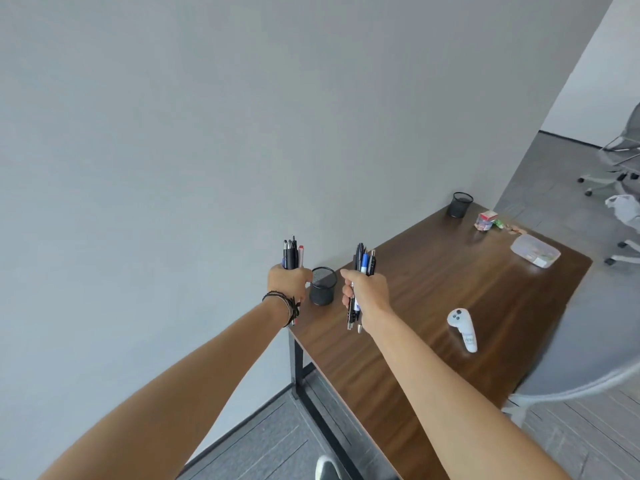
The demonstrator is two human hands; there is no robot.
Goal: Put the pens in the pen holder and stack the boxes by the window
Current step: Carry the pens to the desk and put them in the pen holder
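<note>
Both fists are wrapped around upright pen bundles mid-frame: left hand (pixel 289 284) grips one bunch of pens (pixel 292 254), right hand (pixel 365 292) another bunch (pixel 364 259). The mesh pen holder (pixel 322 285) sits right between them, touching-close to the left, so I'd guess left drops first. Second holder (pixel 460 204) sits well beyond, upper right, near small boxes (pixel 486 220).

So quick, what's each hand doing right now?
Left hand: closed around a bundle of pens, held upright beside the near pen holder.
Right hand: closed around a second bundle of pens.
</note>
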